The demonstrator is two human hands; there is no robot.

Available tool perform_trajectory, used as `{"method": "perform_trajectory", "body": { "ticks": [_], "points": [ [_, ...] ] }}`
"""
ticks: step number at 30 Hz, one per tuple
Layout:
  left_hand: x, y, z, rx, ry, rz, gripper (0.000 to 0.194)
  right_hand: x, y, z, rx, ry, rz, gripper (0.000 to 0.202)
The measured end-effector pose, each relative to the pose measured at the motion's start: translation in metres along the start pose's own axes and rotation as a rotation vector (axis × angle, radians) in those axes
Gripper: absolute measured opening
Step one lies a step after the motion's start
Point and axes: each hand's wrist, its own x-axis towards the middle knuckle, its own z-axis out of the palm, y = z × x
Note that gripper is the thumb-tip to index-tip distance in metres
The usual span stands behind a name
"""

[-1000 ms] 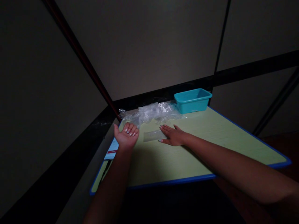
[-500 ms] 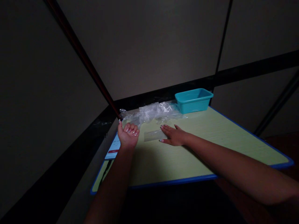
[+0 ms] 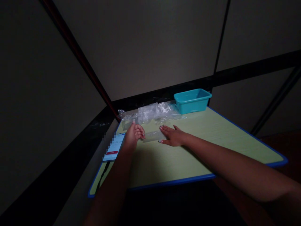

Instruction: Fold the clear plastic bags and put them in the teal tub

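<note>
A small clear plastic bag [image 3: 151,136] lies flat on the light green table [image 3: 197,153]. Pressed down on its right end is my right hand [image 3: 172,135], its fingers spread. My left hand [image 3: 136,134] is turned on its side at the bag's left end, with the fingers loosely curled and nothing visible in them. Whether its fingertips touch the bag cannot be made out. Behind both hands, crumpled clear plastic bags [image 3: 155,112] are heaped along the back of the table.
A turquoise basket [image 3: 194,106] stands at the back right, beside the heap. A lit phone [image 3: 114,147] lies at the left edge, with a dark strap [image 3: 103,175] below it. The wall [image 3: 150,56] rises right behind the table.
My left hand has turned, its fist has loosened, and it has moved right to the bag's left end, uncovering more of the phone. My right hand has stayed on the bag.
</note>
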Motion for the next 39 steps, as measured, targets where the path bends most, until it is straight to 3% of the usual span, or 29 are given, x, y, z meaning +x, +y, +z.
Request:
{"method": "perform_trajectory", "body": {
  "ticks": [3, 4, 6, 8, 12, 15, 18, 30, 39],
  "points": [
    [-0.005, -0.014, 0.016, 0.298, -0.049, 0.106, 0.026, -0.001, -0.001, -0.001, 0.003, 0.003, 0.001, 0.084],
    [-0.008, -0.018, 0.022, 0.479, -0.111, 0.156, 0.026, -0.001, -0.002, -0.001, 0.003, 0.003, 0.002, 0.083],
    [-0.014, -0.025, 0.033, 0.847, -0.261, 0.170, 0.040, -0.001, -0.004, 0.000, -0.005, -0.002, 0.010, 0.082],
    [-0.020, -0.026, 0.045, 1.078, -0.412, 0.144, 0.051, -0.001, -0.005, 0.001, -0.026, -0.002, 0.020, 0.079],
    [-0.026, -0.023, 0.065, 1.219, -0.499, 0.181, 0.060, -0.001, -0.006, 0.002, -0.068, -0.005, 0.013, 0.075],
    [-0.024, -0.024, 0.074, 1.240, -0.490, 0.203, 0.063, 0.000, -0.006, 0.003, -0.070, -0.013, 0.001, 0.076],
    [-0.021, -0.029, 0.075, 1.286, -0.437, 0.140, 0.066, 0.001, -0.007, 0.003, -0.082, -0.017, 0.026, 0.075],
    [-0.023, -0.030, 0.062, 1.370, -0.247, -0.102, 0.062, -0.002, -0.009, 0.000, -0.055, -0.014, 0.034, 0.081],
    [-0.017, -0.031, 0.043, 1.460, -0.084, -0.301, 0.080, -0.003, -0.010, -0.001, -0.036, -0.019, 0.042, 0.088]
  ]
}}
